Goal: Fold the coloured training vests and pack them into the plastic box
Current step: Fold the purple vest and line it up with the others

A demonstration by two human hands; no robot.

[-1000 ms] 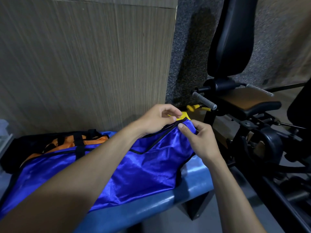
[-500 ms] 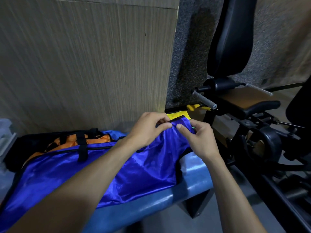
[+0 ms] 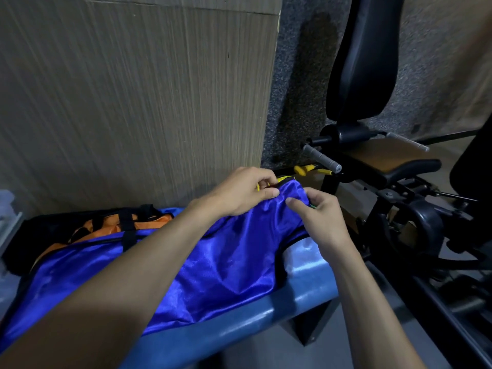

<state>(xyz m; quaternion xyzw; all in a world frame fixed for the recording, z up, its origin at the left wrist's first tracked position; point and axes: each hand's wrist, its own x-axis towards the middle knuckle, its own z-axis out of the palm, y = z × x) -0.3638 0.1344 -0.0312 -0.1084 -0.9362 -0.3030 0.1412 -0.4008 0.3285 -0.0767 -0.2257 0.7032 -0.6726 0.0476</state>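
1. Now the blue vest (image 3: pixel 213 265) lies on the blue desk (image 3: pixel 306 265), long axis from 8 to 2 o'clock; its far corner covers more of the yellow vest (image 3: pixel 285 179) than before.
2. One orange vest (image 3: pixel 106 230) lies at 10 o'clock.
3. Two hands: left hand (image 3: pixel 239 193) and right hand (image 3: pixel 319 219), each grip pinching the blue corner.
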